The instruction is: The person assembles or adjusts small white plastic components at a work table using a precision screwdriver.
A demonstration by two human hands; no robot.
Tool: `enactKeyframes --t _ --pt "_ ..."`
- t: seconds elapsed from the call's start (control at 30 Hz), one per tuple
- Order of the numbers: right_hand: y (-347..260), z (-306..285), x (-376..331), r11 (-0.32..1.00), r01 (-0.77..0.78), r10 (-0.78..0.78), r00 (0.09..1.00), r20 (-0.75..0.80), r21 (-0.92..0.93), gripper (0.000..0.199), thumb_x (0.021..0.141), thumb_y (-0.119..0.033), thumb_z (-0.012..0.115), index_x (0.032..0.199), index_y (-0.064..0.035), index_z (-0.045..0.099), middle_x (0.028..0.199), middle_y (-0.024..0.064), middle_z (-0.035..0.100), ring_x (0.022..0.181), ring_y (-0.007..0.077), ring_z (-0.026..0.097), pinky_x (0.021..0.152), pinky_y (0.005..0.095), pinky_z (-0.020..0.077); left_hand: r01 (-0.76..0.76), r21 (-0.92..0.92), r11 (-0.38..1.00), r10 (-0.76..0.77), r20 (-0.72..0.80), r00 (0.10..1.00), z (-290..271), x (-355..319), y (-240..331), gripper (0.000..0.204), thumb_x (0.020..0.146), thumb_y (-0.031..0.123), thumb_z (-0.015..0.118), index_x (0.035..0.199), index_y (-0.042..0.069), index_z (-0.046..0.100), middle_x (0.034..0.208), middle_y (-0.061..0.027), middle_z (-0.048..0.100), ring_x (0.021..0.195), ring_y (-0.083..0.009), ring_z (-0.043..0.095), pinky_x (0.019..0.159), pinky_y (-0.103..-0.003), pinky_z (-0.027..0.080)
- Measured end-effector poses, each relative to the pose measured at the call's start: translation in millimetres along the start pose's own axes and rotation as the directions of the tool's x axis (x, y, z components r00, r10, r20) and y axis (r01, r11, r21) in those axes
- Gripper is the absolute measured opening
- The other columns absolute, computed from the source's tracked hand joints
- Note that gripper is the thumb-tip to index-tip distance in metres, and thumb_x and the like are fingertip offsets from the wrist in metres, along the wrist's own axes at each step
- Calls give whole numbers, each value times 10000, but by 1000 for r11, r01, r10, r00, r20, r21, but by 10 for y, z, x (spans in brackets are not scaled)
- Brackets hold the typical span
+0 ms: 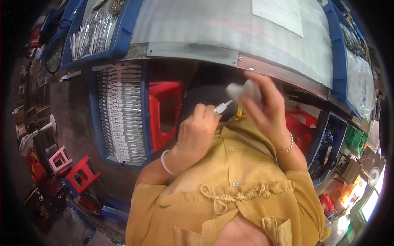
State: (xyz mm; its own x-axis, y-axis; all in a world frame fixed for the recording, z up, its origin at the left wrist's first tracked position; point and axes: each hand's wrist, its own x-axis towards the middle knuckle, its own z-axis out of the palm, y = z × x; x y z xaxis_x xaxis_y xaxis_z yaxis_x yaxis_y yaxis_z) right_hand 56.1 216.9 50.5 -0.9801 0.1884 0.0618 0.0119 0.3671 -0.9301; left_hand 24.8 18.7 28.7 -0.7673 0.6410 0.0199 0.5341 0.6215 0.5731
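- Worktable [184, 28], pale-topped: landmark for all places below.
- Left hand [197, 129]: on the wearer's side of the worktable, short of its near edge. Thumb and fingers pinched round a small white-and-grey piece [221, 108], its narrow tip pointing toward the right hand.
- Right hand [266, 107]: nearer the worktable's edge than the left. Fingers curled about a soft white wad [245, 91], tissue or cloth perhaps; motion blur makes the material hard to tell. Wad just beside the piece's tip; contact unclear.
- Long blue tray [144, 110]: below the worktable's near edge, toward its left end; rows of white-and-metal pieces [123, 119] inside.
- Blue bin [123, 37]: at the worktable's left end, slender metallic pieces [92, 37] in it.
- White sheet [279, 14]: flat on the worktable, right of its middle.
- Second blue bin [339, 53]: worktable's right end, clear plastic bags [359, 84] in it.
- Red stool [158, 112]: below the worktable's near edge, beside the long tray.
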Motion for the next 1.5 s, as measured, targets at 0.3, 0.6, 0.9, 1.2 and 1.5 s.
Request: enactKeyframes --t 0.3,0.6,0.9,1.2,1.5 --pt "4 192 36 996 93 -89 969 231 -6 378 815 -25 649 1180 -22 551 1000 185 594 890 377 606 749 409 503 -120 101 988 121 1 993 34 -73 -82 247 788 76 729 977 -15 598 834 -145 521 621 -335 611 511 -405 499" --pt "56 263 -13 989 124 -96 950 298 -77 382 786 -18 648 1158 -32 561 986 181 581 878 376 599 741 415 498 -150 205 967 155 -10 988 -56 -117 -90 280 754 61 736 986 -26 607 800 -123 512 599 -275 595 521 -358 488" --pt "298 189 51 985 68 -51 992 112 -161 366 806 -10 623 1164 -29 553 956 170 586 866 358 601 725 416 495 -194 70 978 186 113 976 -97 -76 -176 256 765 82 737 973 -14 622 779 -131 532 645 -284 611 544 -361 486" --pt "167 70 -52 977 89 -94 995 -17 -196 440 763 47 659 1183 -36 558 973 171 581 892 339 610 714 399 508 251 -543 801 -72 329 942 -131 -60 -338 221 941 183 609 948 -34 649 768 -78 610 574 -177 566 489 -270 417" --pt "62 12 10 990 114 -110 993 51 -85 456 771 46 627 1211 -46 553 984 126 583 848 262 643 721 371 518 -104 -278 955 138 102 985 -34 -99 -299 185 849 96 674 975 -35 639 762 -116 555 625 -211 564 525 -323 457"
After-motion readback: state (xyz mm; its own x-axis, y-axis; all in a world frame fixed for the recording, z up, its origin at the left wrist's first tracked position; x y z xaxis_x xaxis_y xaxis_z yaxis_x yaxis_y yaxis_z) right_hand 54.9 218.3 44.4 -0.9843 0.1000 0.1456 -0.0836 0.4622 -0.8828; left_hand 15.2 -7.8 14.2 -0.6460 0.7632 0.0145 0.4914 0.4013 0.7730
